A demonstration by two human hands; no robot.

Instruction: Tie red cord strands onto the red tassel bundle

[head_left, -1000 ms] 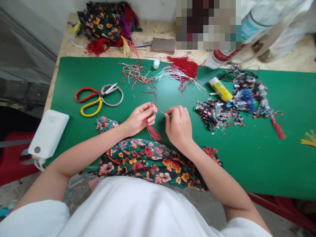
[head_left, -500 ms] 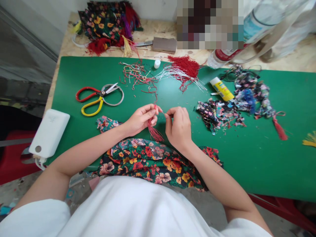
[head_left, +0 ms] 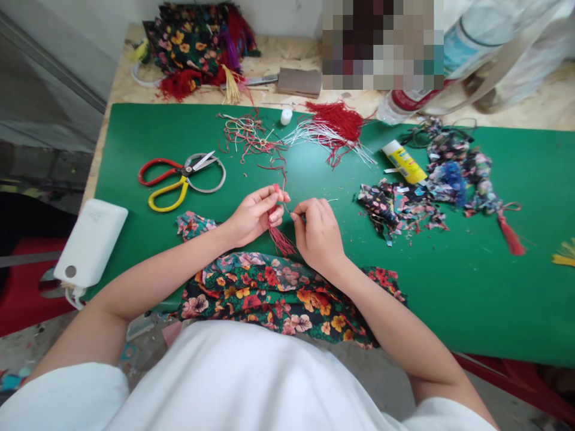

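My left hand (head_left: 257, 215) is closed on the top of a red tassel (head_left: 281, 240), whose strands hang down below the fingers. Just to the right, my right hand (head_left: 318, 230) pinches a thin string (head_left: 290, 208) close to the tassel's head. A pale end of string shows past the right knuckles. Under both forearms, a dark floral cloth (head_left: 278, 293) lies bunched along the table's near edge. Beyond the hands are a heap of loose cord scraps (head_left: 251, 134) and a bundle of red tassels with white strings (head_left: 336, 123).
Scissors (head_left: 184, 176) lie open on the green mat (head_left: 494, 299) beside a ring. A white power bank (head_left: 92, 242) is at the left edge. Rightward are a glue stick (head_left: 404, 161), fabric scraps (head_left: 395, 206) and another red tassel (head_left: 511, 232). A plastic bottle (head_left: 399, 102) stands behind.
My right hand has shifted slightly left and down, nearer the tassel, with the string. My left hand has tilted a little, and a pale string end now shows behind the right hand.
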